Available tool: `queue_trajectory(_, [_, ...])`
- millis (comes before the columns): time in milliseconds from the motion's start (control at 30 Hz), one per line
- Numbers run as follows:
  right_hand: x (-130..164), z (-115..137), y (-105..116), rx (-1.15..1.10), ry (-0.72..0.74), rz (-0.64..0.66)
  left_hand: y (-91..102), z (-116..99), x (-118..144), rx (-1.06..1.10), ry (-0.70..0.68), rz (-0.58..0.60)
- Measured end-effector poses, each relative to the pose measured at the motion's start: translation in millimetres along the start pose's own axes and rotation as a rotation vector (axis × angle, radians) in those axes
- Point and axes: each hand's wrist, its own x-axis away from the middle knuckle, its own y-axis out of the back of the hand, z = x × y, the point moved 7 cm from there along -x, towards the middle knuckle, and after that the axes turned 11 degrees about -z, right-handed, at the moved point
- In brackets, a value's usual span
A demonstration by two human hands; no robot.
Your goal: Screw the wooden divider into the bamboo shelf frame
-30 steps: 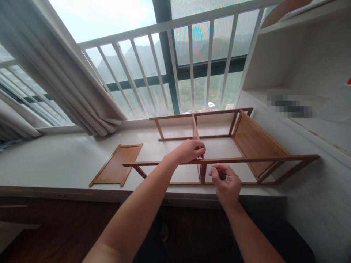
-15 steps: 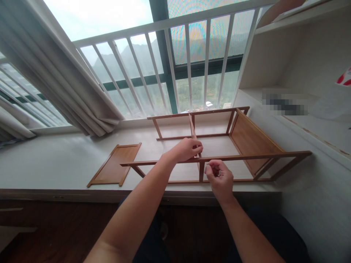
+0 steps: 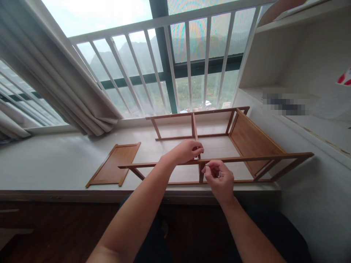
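A: What's on the pale surface?
B: A slatted bamboo shelf frame lying on its side, with a loose flat panel to its left.
A: And the hands?
B: The left hand closes its grip on the upright divider. The right hand pinches something small and metallic, too tiny to identify, at the front rail.

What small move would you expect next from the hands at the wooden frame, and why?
Probably the right hand brings the small part pinched in its fingertips up to the frame's front rail. The left hand grips the middle divider where it meets that rail, as if steadying the joint.
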Motion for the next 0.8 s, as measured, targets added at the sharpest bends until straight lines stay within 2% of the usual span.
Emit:
queue_trajectory(167, [4.1,3.0,-1.5,0.049,0.088,0.015,0.0,0.2,1.0,0.054,0.009,0.024])
queue_trajectory(400, [7.7,15.4,4.6,0.219,0.438,-0.055,-2.7,3.3,0.9,0.087,0.005,0.032])
queue_trajectory(800, [6.0,10.2,-3.9,0.283,0.61,-0.021,-1.5,1.0,1.5,0.07,-0.004,0.039])
